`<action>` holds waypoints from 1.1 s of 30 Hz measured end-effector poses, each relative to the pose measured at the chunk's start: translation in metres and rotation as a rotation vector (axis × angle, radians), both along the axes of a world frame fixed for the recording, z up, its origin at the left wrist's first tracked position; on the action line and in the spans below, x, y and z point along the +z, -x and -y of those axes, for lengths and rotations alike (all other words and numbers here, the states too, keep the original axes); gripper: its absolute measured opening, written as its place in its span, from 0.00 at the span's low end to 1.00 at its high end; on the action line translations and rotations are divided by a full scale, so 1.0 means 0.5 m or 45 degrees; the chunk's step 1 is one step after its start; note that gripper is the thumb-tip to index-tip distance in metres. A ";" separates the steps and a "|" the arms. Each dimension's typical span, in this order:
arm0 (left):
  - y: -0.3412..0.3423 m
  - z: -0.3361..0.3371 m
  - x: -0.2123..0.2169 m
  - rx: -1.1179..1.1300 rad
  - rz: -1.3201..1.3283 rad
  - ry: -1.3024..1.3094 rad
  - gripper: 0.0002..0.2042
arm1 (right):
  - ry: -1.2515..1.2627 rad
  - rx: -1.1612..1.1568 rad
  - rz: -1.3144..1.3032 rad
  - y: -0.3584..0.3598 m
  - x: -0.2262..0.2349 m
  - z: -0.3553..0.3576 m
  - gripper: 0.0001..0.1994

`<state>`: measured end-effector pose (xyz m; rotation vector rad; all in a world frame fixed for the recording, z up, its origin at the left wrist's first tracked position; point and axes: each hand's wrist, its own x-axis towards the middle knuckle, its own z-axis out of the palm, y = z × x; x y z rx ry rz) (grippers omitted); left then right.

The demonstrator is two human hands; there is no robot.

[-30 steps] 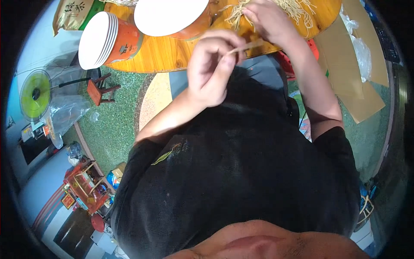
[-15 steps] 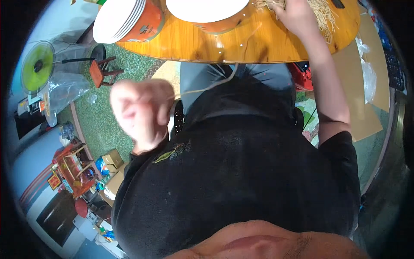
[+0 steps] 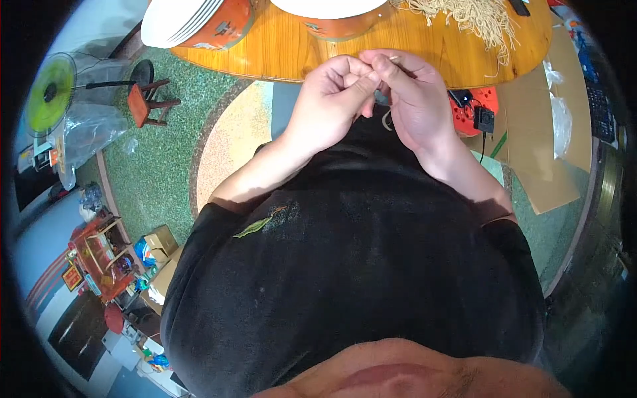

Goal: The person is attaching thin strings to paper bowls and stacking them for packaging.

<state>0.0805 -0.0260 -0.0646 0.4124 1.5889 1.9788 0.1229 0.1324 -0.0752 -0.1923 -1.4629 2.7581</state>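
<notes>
My left hand [image 3: 332, 103] and my right hand [image 3: 423, 99] meet just off the near edge of the wooden table [image 3: 279, 63]. Their thumbs and fingers press together, closed on a thin beige string [image 3: 387, 119]. Only short bits of it show; one end curls beside my right palm, and the rest is hidden by my fingers. A loose pile of similar beige strings [image 3: 474, 20] lies on the table beyond my right hand. Straight ahead stands an orange paper bucket [image 3: 342, 28] with a white top. To its left, a tilted stack of orange-and-white buckets [image 3: 229, 30] rests on the table.
A dark object [image 3: 519, 6] lies beside the string pile. Under the table's right side is a red plastic stool [image 3: 488, 99] with a black adapter [image 3: 484, 119] on it. Cardboard [image 3: 544, 179] covers floor at right. At left stand a small wooden stool [image 3: 139, 106] and a green fan [image 3: 52, 96].
My left hand has moved from low left, trailing a string, up and right to the table edge. My right hand has come back from the string pile to meet it.
</notes>
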 end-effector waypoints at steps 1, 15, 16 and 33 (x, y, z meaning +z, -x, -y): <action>0.002 -0.001 0.002 0.013 -0.006 0.016 0.04 | 0.002 0.001 -0.008 -0.001 0.000 0.000 0.14; 0.200 0.070 0.150 0.041 -1.784 0.996 0.14 | -0.517 -0.408 0.120 0.063 0.134 -0.012 0.09; 0.181 0.061 0.165 0.028 -1.797 0.987 0.14 | -0.511 -0.426 0.118 0.062 0.109 -0.025 0.09; 0.112 0.023 0.231 0.274 -0.893 0.372 0.10 | -0.647 -0.815 -0.833 0.066 0.075 0.003 0.02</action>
